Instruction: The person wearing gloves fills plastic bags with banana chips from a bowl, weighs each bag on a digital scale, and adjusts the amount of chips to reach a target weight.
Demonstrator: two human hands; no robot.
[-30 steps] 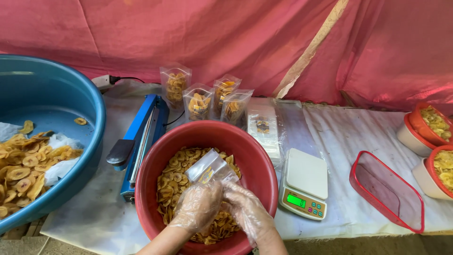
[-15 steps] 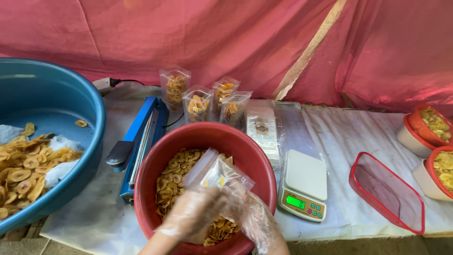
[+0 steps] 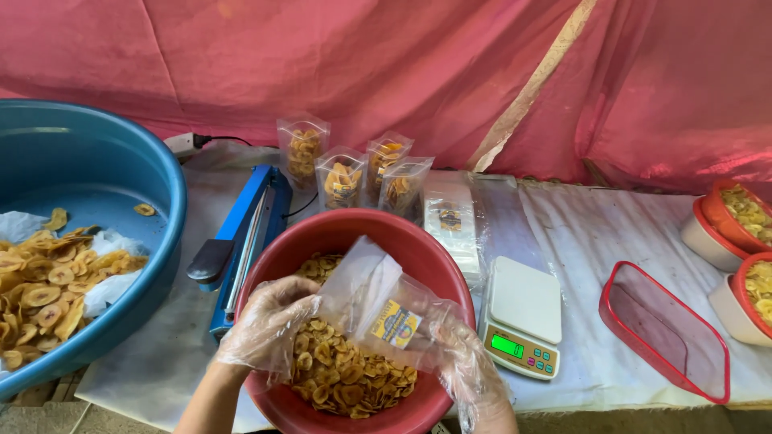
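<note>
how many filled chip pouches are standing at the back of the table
4, in a cluster behind the red bowl: one at far left, one front centre, one behind it, one at right. More could be hidden behind these.

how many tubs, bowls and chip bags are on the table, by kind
blue round plastic tub: 1
red round plastic bowl: 1
filled clear chip pouches standing at the back: 4
clear pouch held open in both hands: 1
red-rimmed containers of chips: 2
total: 9

Clear plastic gloves on left hand [image 3: 269,325] and right hand [image 3: 470,374]
</note>
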